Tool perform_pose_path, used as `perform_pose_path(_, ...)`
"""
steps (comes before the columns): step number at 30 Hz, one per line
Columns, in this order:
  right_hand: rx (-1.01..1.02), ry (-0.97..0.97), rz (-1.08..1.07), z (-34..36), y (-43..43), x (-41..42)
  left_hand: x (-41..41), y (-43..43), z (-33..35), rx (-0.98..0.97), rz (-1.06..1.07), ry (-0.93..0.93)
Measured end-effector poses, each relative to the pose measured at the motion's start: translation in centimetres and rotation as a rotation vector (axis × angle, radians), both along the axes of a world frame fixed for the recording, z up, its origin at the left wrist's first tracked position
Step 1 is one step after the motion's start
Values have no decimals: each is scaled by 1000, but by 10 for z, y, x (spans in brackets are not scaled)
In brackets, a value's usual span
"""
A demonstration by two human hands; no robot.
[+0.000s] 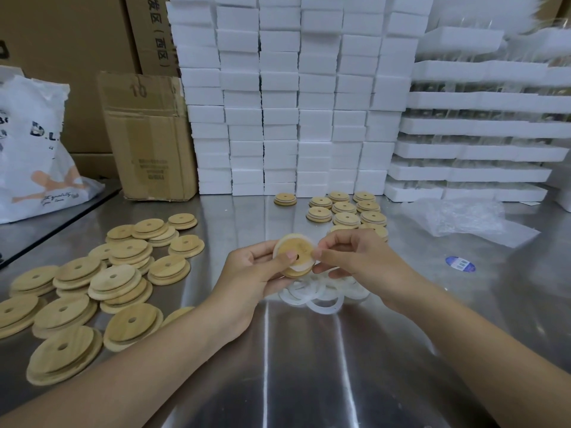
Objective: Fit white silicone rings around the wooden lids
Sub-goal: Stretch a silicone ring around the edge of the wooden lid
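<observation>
Right now one round wooden lid (296, 253) with a centre hole is held just above the steel desk (309, 366), between both hands. A white silicone ring (299, 269) sits part-way round its stepped rim. It looks seated at the top left and bottom but not yet at the right, as far as I can tell. The left hand (250, 273) grips the lid, thumb on its face beside the hole and fingers behind. The right hand (361, 257) pinches the ring at the lid's right edge, seemingly to stretch it over.

Directly beneath lies a tangled heap of loose white rings (321, 296), perhaps half a dozen, too overlapped to count. Behind the hands eleven lids in rows (344, 207) show, one set apart to the left. I judge these finished, and more may be hidden. To the left sprawls a pile of bare wooden lids (102, 282), upward of twenty, so the larger share of the work looks left.

Beyond stand stacked white foam blocks (278, 103), a cardboard box (148, 134) and a white printed bag (34, 149).
</observation>
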State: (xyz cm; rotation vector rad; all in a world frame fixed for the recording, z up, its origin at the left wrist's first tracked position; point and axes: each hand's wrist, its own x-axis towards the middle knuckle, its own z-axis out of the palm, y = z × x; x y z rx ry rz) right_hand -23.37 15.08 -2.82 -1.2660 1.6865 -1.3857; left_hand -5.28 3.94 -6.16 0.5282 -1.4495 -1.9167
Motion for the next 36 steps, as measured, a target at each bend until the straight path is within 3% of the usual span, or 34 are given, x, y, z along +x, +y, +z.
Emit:
perform_pose_path(7,-24,-38,-3,4,2,-6,-2,-3,1,72,-110,77)
perform_pose_path(16,93,-53,113,5,5,-13,-7,1,-7,86,1,86)
perform_pose_path(27,-5,-58,21,0,2,10,-5,0,-1,117,-2,166)
perform_pose_path(36,-49,27,-82,-4,-2,11,-6,5,-10,-232,59,-41)
